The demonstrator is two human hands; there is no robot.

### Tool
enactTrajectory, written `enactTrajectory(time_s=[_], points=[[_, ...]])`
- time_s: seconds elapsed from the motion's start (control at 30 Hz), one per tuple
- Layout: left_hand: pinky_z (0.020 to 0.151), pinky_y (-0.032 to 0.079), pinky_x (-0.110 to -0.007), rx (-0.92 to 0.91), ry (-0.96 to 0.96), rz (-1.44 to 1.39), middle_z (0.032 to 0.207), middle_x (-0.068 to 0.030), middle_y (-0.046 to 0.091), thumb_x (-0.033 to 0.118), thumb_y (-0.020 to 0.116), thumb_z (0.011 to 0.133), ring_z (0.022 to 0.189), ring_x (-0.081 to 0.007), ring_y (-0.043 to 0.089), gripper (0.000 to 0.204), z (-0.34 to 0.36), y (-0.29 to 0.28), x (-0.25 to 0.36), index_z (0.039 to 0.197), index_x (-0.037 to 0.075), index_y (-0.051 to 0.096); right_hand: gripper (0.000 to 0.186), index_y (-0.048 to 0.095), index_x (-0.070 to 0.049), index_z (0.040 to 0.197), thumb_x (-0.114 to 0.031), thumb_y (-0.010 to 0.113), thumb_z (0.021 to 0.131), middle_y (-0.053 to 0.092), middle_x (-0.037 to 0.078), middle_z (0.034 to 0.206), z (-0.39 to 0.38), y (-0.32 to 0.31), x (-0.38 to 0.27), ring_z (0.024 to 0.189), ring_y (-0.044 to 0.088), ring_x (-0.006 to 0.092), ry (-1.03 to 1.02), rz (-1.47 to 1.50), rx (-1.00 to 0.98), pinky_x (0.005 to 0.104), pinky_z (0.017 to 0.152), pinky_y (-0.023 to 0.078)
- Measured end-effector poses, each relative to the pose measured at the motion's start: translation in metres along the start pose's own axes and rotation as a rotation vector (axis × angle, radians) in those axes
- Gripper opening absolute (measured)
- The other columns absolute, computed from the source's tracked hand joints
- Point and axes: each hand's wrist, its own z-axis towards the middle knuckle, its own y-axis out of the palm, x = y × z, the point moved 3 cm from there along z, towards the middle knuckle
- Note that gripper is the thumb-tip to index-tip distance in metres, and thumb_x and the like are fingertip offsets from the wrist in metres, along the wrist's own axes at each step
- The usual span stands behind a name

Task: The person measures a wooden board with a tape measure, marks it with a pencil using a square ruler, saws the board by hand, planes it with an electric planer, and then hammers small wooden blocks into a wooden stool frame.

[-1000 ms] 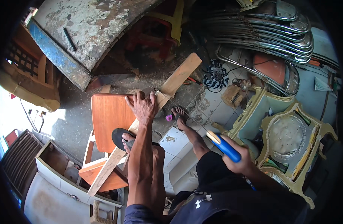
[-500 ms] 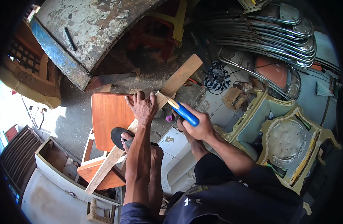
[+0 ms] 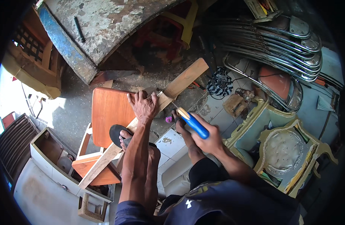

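Observation:
A long wooden plank [image 3: 186, 78] lies diagonally across an orange-brown wooden chair [image 3: 108, 116]. My left hand [image 3: 144, 108] bears down on the plank's middle, its fingers bent over it and somewhat apart. My sandalled foot [image 3: 123, 135] also rests on the plank, just below that hand. In my right hand [image 3: 209, 138] is a handsaw [image 3: 195, 124] with a blue and pale yellow handle, my fingers wrapped round it. Its thin blade shows nearly edge-on and reaches toward a cut line on the plank, just right of my left hand.
A worn table [image 3: 101, 26] with a dark pen-like stick [image 3: 79, 29] stands at the far left. Stacked metal-framed chairs [image 3: 270, 45] fill the far right. A carved upholstered chair [image 3: 285, 152] is at my right. A drawer-like box [image 3: 48, 165] stands at the left.
My right hand has drawn the saw back toward me and slightly right, baring more of its blade. My left hand stays on the plank. The whole view has shifted a little.

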Motion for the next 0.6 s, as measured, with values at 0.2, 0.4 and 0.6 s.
enactTrajectory(time_s=[0.2,0.4,0.6], points=[[0.125,0.014,-0.056,-0.045,-0.026,-0.003,0.108,-0.0076,0.063,0.041,0.052,0.100,0.119,-0.0268,0.055,0.044,0.002,-0.007,0.009,0.093,0.011,0.083,0.055,0.059,0.002,0.139,-0.002,0.061,0.085,0.073,0.020,0.115,-0.104,-0.060,-0.034,0.106,0.074,0.0240,-0.103,-0.159,-0.001,0.0325,0.088,0.057],[0.125,0.015,-0.056,-0.042,-0.023,-0.051,0.108,-0.0087,0.064,0.044,0.052,0.100,0.119,-0.0261,0.056,0.047,0.006,-0.006,0.014,0.093,0.009,0.083,0.057,0.058,0.002,0.140,-0.002,0.063,0.084,0.071,0.020,0.094,-0.008,-0.009,-0.003,0.072,0.065,0.0172,0.030,-0.057,0.004,0.0317,0.071,0.055],[0.125,0.015,-0.055,0.021,-0.009,-0.001,0.104,-0.0067,0.062,0.046,0.052,0.100,0.116,-0.0254,0.057,0.050,0.001,-0.007,0.002,0.092,0.005,0.079,0.054,0.058,0.009,0.137,0.002,0.056,0.084,0.073,0.022,0.116,-0.113,-0.058,-0.029,0.105,0.074,0.0263,-0.100,-0.075,0.030,0.0340,0.095,0.055]])
